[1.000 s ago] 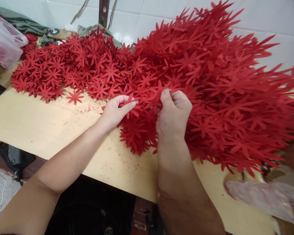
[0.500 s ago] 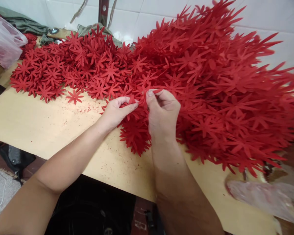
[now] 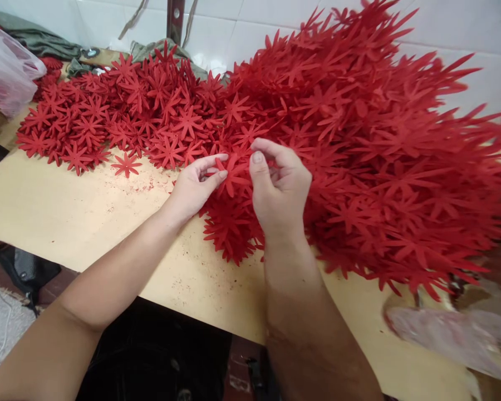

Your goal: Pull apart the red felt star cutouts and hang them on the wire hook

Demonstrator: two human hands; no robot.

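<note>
Bench [image 3: 87, 223] near edge runs bare below my forearms. Left hand [image 3: 194, 186] rests at the near fringe of the red flower cutouts heap [image 3: 359, 167], fingers [image 3: 212, 177] pinched on one red flower cutout [image 3: 232, 174]. Right hand [image 3: 280, 192] just beside it, thumb and forefinger closed on that cutout's far petals. Flatter cutouts spread toward the far left corner; pink plastic bag [image 3: 8, 67] there, white tiled wall [image 3: 254, 22] behind.

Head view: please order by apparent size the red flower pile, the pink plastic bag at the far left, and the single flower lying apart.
1. red flower pile
2. pink plastic bag
3. single flower
</note>
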